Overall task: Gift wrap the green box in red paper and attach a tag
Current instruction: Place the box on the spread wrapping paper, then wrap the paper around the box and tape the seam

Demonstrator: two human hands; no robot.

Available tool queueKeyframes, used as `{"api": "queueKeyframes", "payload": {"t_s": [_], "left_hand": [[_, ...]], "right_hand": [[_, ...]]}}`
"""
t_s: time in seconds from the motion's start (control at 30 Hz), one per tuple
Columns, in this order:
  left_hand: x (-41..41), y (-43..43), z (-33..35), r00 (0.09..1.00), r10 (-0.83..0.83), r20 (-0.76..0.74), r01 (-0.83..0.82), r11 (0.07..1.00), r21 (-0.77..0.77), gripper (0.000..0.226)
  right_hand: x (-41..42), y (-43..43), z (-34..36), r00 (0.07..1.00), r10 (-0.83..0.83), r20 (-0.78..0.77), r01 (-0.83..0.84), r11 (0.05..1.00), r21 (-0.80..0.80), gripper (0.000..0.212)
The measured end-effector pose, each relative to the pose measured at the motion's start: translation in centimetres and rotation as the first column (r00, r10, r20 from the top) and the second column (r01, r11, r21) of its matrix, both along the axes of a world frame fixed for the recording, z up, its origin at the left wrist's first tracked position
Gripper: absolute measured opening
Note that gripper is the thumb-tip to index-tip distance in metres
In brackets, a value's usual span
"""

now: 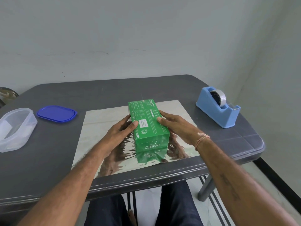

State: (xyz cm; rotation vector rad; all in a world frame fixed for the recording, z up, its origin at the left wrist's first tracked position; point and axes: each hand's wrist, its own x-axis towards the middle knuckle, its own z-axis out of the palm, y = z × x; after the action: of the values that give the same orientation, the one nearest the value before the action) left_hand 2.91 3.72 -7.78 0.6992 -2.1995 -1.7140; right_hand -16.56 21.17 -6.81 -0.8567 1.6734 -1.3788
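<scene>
Two hands (117, 132) (177, 126) grip green box (151, 118); paper (101, 121) underside unseen.

You have a green box (149, 123) in glossy printed card on a sheet (101, 121) of rippled, mirror-bright foil. Your table (48, 144) is matt, scuffed grey plastic. The container (16, 128) is translucent plastic, and the lid (56, 113) and tape dispenser (216, 111) are smooth blue plastic.

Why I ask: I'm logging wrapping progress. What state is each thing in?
box: unwrapped, lying on the paper
paper: flat, silver side up, unfolded
left hand: grips box
right hand: grips box
tub: open, lid off
lid: lying beside tub
tape dispenser: loaded, untouched
</scene>
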Motion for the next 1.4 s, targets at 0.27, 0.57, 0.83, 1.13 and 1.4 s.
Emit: {"api": "queueKeyframes", "payload": {"t_s": [0.27, 0.57, 0.83, 1.13, 1.4], "left_hand": [[0.2, 0.5, 0.4, 1.000, 0.002, -0.009, -0.002, 1.000, -0.002, 0.063], [-0.1, 0.8, 0.7, 1.000, 0.011, -0.021, -0.011, 1.000, -0.011, 0.075], [-0.8, -0.9, -1.4, 1.000, 0.010, 0.015, -0.009, 0.998, -0.059, 0.085], [-0.9, -1.3, -2.0, 1.000, 0.018, 0.002, -0.018, 0.998, -0.059, 0.083], [-1.1, -1.6, -2.2, 1.000, 0.012, 0.002, -0.012, 0.998, -0.069, 0.083]], "right_hand": [[0.4, 0.0, 0.0, 0.999, -0.041, 0.034, 0.042, 0.999, -0.026, 0.051], [-0.9, 1.4, 0.1, 0.943, -0.273, -0.189, 0.290, 0.955, 0.064, 0.058], [-5.3, 3.8, 1.7, 0.820, -0.387, -0.422, 0.537, 0.775, 0.333, 0.056], [-5.7, 2.4, -0.5, 0.700, -0.205, -0.684, 0.605, 0.680, 0.415, 0.044], [-5.1, 2.0, -0.1, 0.653, -0.186, -0.734, 0.638, 0.657, 0.401, 0.062]]}}
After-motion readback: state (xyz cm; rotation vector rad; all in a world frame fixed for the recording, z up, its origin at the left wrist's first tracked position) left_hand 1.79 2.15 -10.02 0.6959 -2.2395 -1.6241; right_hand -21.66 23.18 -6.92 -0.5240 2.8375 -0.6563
